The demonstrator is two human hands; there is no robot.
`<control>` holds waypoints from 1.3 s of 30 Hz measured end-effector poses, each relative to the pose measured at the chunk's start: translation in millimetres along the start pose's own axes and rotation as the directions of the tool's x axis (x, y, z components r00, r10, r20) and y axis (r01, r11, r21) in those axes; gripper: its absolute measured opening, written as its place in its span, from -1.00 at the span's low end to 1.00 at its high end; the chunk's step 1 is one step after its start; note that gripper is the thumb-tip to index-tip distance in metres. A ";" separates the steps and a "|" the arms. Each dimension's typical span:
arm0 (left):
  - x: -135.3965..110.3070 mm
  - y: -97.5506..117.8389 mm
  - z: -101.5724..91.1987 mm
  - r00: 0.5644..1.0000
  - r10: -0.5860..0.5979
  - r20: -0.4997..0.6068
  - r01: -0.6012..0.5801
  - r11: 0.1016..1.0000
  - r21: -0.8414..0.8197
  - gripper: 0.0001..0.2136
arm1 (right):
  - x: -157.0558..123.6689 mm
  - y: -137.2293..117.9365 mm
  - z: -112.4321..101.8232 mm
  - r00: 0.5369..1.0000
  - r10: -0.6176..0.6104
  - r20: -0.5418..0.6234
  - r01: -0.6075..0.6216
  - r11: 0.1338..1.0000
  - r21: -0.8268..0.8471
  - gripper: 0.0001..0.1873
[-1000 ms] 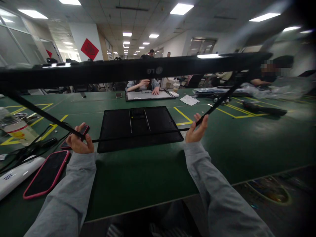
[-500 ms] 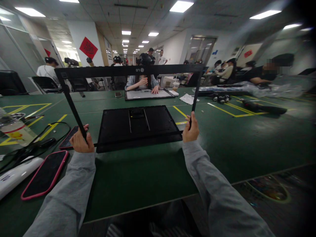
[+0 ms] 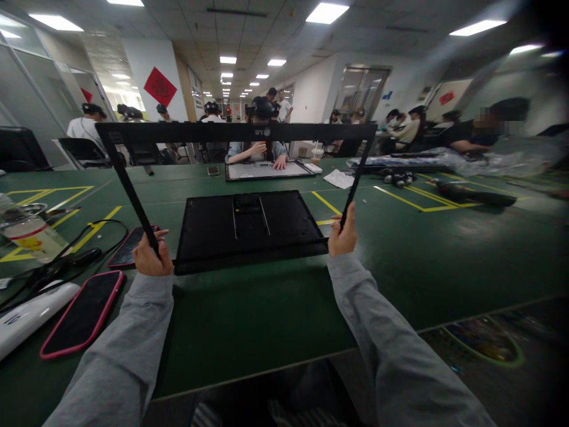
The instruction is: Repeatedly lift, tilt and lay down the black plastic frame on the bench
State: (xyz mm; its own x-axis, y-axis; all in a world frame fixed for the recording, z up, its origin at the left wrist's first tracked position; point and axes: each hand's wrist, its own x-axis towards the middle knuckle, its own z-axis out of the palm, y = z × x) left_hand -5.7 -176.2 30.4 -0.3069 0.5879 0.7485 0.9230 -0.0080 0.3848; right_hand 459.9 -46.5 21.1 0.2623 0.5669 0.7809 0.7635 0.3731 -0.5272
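Observation:
Between my hands stands a thin black monitor bezel (image 3: pixel 200 131), an open rectangular frame with an upside-down logo on its wide upper bar. My left hand (image 3: pixel 153 255) is closed around its lower left corner, and my right hand (image 3: pixel 342 232) grips the lower right side. The bezel's upper bar is raised and tilted away from me. Behind its lower bar, a black monitor back cover (image 3: pixel 208 222) lies flat on the green table (image 3: pixel 249 332), with two metal strips at its middle. My fingertips behind the bezel are partly hidden.
Left of me lie a pink-rimmed phone (image 3: pixel 84 314), another phone (image 3: pixel 128 248), a white device (image 3: pixel 35 320), cables and a drink bottle (image 3: pixel 33 234). Across the table a person rests a hand on a flat panel (image 3: pixel 262 171). A crumpled tissue (image 3: pixel 338 178) and plastic-wrapped parts (image 3: pixel 427 160) lie right.
The bezel's upper bar has tipped slightly lower and nearer, appearing wider. My left hand has shifted a little to the right; both hands keep their hold.

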 end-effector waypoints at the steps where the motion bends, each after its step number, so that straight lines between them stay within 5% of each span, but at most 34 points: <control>1: 0.2 -1.4 2.2 1.000 0.001 -0.012 -0.001 1.000 0.024 -0.56 | 0.1 1.3 0.4 1.000 0.005 0.006 -0.005 1.000 0.009 -0.32; 7: 3.2 -13.4 21.3 0.986 -0.025 0.168 -0.001 0.988 0.157 -0.52 | -0.2 15.8 4.9 0.999 0.029 0.044 -0.029 1.000 0.001 -0.38; 17: -3.2 -26.6 35.6 0.876 -0.201 0.438 0.109 0.968 0.226 -0.55 | -12.0 47.3 30.7 0.914 0.134 0.383 -0.073 0.983 -0.171 -0.37; 30: -3.0 -20.6 33.8 0.857 -0.244 0.453 0.113 0.948 0.297 -0.53 | -11.9 51.9 34.8 0.871 0.157 0.465 -0.080 0.980 -0.182 -0.45; 39: -1.7 -27.2 37.2 0.865 -0.258 0.431 0.138 0.947 0.292 -0.51 | -11.1 43.8 34.1 0.906 0.102 0.411 -0.044 0.988 -0.148 -0.47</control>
State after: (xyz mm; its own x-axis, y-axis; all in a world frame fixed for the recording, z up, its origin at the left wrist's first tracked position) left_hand -21.6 -146.9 -1.5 -0.4039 0.8589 0.3149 0.8992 0.3093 0.3096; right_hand 470.3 -11.4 -22.1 0.0732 0.8533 0.5163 0.8301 0.2348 -0.5057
